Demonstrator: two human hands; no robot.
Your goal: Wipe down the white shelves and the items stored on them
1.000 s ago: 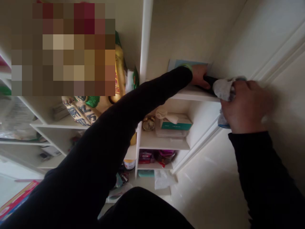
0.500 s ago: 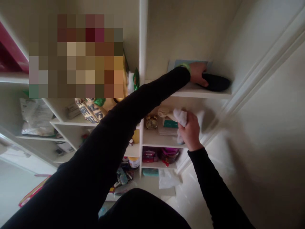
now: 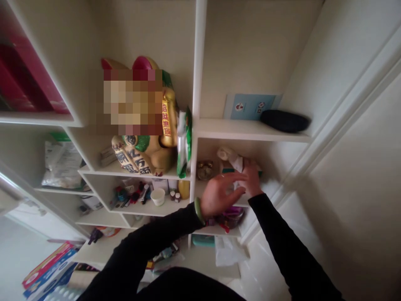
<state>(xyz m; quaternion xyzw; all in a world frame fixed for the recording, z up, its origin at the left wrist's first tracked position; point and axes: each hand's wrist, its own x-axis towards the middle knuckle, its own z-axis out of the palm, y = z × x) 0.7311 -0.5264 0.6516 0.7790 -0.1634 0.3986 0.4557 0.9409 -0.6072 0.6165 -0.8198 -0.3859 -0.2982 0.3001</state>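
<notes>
My left hand point(image 3: 221, 194), with a green band at the wrist, is open with its fingers spread and holds nothing. It sits just beside my right hand point(image 3: 251, 179), which is closed on a white cloth point(image 3: 238, 164) in front of a shelf. Behind them are a small brass alarm clock point(image 3: 205, 170) and a small white fan point(image 3: 225, 154). On the shelf above, apart from both hands, a black oval object point(image 3: 284, 121) lies next to an upright blue card point(image 3: 250, 106).
A white shelving unit point(image 3: 196, 125) fills the view, with a golden lucky-cat figurine point(image 3: 144, 152), a green-and-white packet point(image 3: 184, 142), a white cup point(image 3: 158, 196) and a purple bag point(image 3: 233, 217). Loose white paper point(image 3: 228, 251) lies below. A white door frame point(image 3: 338, 121) runs along the right.
My left hand has let go of the black object and moved down from the upper shelf to beside my right hand. The view has swung, showing more of the shelves.
</notes>
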